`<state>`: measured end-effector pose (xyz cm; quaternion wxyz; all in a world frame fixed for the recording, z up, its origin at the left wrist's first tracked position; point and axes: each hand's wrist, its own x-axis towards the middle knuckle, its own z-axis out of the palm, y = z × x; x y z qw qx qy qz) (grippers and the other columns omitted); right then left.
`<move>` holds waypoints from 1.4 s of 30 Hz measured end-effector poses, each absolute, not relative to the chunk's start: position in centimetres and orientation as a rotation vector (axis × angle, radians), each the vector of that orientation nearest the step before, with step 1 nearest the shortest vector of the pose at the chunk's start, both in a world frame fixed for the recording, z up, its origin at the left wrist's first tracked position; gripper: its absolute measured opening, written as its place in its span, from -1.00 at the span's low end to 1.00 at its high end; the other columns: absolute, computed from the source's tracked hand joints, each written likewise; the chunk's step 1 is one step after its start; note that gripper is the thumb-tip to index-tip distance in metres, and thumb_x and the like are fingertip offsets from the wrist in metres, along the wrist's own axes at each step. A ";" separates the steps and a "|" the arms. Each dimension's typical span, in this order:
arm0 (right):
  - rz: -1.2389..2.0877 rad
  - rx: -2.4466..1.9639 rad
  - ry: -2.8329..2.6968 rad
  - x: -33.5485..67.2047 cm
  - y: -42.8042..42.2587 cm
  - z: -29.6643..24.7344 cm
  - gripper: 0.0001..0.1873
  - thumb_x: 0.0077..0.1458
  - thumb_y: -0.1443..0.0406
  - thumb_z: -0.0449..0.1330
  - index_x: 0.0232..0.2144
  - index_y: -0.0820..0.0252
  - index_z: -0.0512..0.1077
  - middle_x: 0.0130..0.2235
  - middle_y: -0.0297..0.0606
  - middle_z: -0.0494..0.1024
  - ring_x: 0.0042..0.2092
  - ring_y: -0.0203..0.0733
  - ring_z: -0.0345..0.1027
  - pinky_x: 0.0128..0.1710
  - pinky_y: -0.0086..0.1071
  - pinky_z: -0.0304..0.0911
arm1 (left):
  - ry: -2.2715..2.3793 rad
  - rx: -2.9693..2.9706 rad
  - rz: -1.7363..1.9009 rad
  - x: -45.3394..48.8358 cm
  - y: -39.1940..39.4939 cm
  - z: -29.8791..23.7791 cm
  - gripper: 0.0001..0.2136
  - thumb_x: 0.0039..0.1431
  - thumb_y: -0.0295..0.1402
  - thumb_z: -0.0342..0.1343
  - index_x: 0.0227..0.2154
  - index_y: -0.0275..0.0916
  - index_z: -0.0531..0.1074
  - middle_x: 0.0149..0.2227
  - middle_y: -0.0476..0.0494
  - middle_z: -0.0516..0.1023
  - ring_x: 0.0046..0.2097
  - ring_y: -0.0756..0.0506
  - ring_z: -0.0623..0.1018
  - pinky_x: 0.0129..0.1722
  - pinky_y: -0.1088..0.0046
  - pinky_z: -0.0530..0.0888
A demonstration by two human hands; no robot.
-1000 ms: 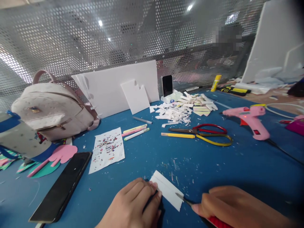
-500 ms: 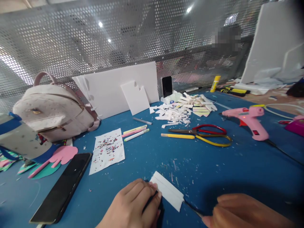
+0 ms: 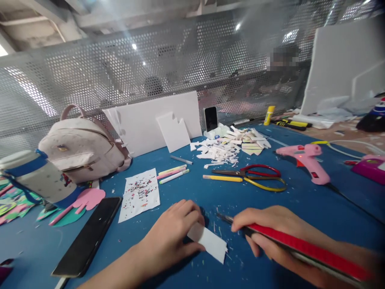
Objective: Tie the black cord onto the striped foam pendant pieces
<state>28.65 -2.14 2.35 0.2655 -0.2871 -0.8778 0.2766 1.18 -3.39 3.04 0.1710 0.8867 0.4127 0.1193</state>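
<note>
Low in the middle of the head view, my left hand point(image 3: 180, 228) grips a small white piece of foam board point(image 3: 214, 244) between thumb and fingers. Its left end is hidden under the fingers, and its right edge looks ragged. To the right, my right hand point(image 3: 270, 230) is closed round a red utility knife point(image 3: 313, 249). The knife's blade point(image 3: 223, 216) points left, above the board piece and apart from it. Small white and coloured shavings lie on the blue table point(image 3: 192, 192) around the piece.
Beyond the hands lie scissors point(image 3: 255, 176), a yellow marker point(image 3: 222, 178), several pens and a heap of white scraps point(image 3: 222, 150). A pink glue gun point(image 3: 306, 160) with its cable is at right. A phone point(image 3: 90, 237), tumbler point(image 3: 39, 176) and backpack point(image 3: 84, 148) stand left.
My right hand has lifted the knife off the board piece, turning it so its red handle shows. My left hand has shifted its hold on the piece. The head view has tilted up.
</note>
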 end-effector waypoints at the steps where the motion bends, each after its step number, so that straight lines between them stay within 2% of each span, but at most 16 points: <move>1: 0.852 -0.783 -2.370 28.5 -1.4 2.3 -0.77 0.29 0.25 0.03 -0.09 0.10 0.44 -0.47 -0.38 0.56 -0.52 -0.32 0.41 -0.48 -0.52 0.23 | 1.215 2.458 0.350 1.2 -3.3 2.9 -0.70 0.07 -0.32 0.36 -0.19 -0.18 0.39 -0.10 -0.12 0.51 -0.09 -0.18 0.47 -0.15 0.34 0.39; 5: 1.083 -0.815 -2.349 27.5 0.5 1.8 -0.76 0.24 0.18 0.18 -0.06 0.08 0.37 -0.23 -0.33 0.59 -0.32 -0.27 0.48 -0.34 -0.50 0.27 | 1.360 2.144 0.459 1.4 -3.2 2.0 -0.78 0.05 -0.45 0.33 -0.31 -0.20 0.39 -0.34 0.02 0.51 -0.30 -0.07 0.44 -0.34 0.46 0.29; 8: 1.190 -0.782 -2.313 26.5 1.1 1.5 -0.61 0.14 0.17 0.30 -0.04 0.08 0.29 -0.26 -0.37 0.54 -0.28 -0.25 0.43 -0.30 -0.48 0.25 | 1.372 1.833 0.645 1.9 -3.2 1.6 -0.85 0.05 -0.46 0.29 -0.39 -0.24 0.39 -0.44 0.05 0.45 -0.39 -0.02 0.39 -0.40 0.49 0.24; 12: 1.317 -0.748 -2.134 25.1 1.6 1.6 -0.64 0.14 0.22 0.30 -0.09 0.09 0.25 -0.34 -0.44 0.39 -0.38 -0.32 0.25 -0.37 -0.50 0.18 | 1.241 1.403 0.827 2.6 -3.3 1.4 -0.78 -0.05 -0.40 0.34 -0.39 -0.27 0.38 -0.45 0.00 0.47 -0.39 -0.04 0.47 -0.39 0.49 0.30; 16: 1.392 -0.738 -1.971 24.1 2.2 2.5 -0.71 0.17 0.26 0.26 -0.13 0.10 0.25 -0.22 -0.36 0.39 -0.31 -0.30 0.26 -0.32 -0.46 0.25 | 1.121 1.218 0.867 2.8 -3.4 1.4 -0.65 -0.20 -0.37 0.45 -0.36 -0.32 0.43 -0.43 -0.08 0.54 -0.40 -0.05 0.50 -0.35 0.46 0.37; 18: 1.368 -0.742 -1.983 23.9 2.4 2.9 -0.72 0.18 0.25 0.25 -0.13 0.09 0.25 -0.21 -0.35 0.38 -0.31 -0.31 0.25 -0.34 -0.47 0.25 | 1.094 1.204 0.875 2.6 -3.4 1.6 -0.65 -0.13 -0.26 0.43 -0.33 -0.34 0.48 -0.43 -0.09 0.54 -0.40 -0.04 0.48 -0.34 0.46 0.36; 21: 1.361 -0.721 -2.028 23.7 2.5 3.2 -0.73 0.20 0.26 0.25 -0.12 0.09 0.24 -0.27 -0.40 0.36 -0.36 -0.35 0.23 -0.38 -0.49 0.24 | 1.155 1.249 0.885 2.0 -3.5 1.8 -0.61 0.05 -0.06 0.30 -0.38 -0.38 0.56 -0.54 -0.05 0.46 -0.48 0.02 0.37 -0.43 0.51 0.25; 23: 1.392 -0.704 -2.026 23.7 2.5 3.2 -0.72 0.19 0.27 0.25 -0.11 0.09 0.24 -0.28 -0.42 0.36 -0.37 -0.36 0.24 -0.38 -0.50 0.24 | 1.217 1.270 0.887 1.7 -3.6 1.9 -0.57 0.05 0.00 0.28 -0.45 -0.39 0.59 -0.58 -0.04 0.41 -0.50 0.04 0.29 -0.47 0.52 0.18; 29: 1.537 -0.644 -1.951 23.6 2.3 2.9 -0.71 0.21 0.25 0.26 -0.11 0.10 0.24 -0.30 -0.41 0.38 -0.36 -0.35 0.25 -0.37 -0.49 0.23 | 1.226 1.192 0.889 1.4 -4.3 1.4 -0.55 0.04 0.01 0.29 -0.42 -0.39 0.66 -0.53 -0.14 0.48 -0.45 -0.02 0.35 -0.40 0.45 0.21; 38: 1.546 -0.661 -1.916 23.5 1.6 3.7 -0.68 0.15 0.33 0.28 -0.14 0.12 0.21 -0.35 -0.43 0.36 -0.39 -0.37 0.23 -0.40 -0.50 0.19 | 1.261 1.361 0.989 1.6 -5.1 2.0 -0.64 0.09 -0.05 0.28 -0.45 -0.32 0.70 -0.51 -0.08 0.39 -0.43 -0.02 0.29 -0.43 0.44 0.15; 42: 1.525 -0.642 -1.938 23.8 1.2 4.2 -0.67 0.14 0.32 0.30 -0.16 0.13 0.22 -0.36 -0.42 0.39 -0.41 -0.38 0.22 -0.43 -0.51 0.15 | 1.196 1.224 0.928 1.6 -5.5 2.1 -0.64 0.06 -0.04 0.30 -0.49 -0.30 0.68 -0.51 -0.08 0.40 -0.44 -0.01 0.27 -0.43 0.43 0.13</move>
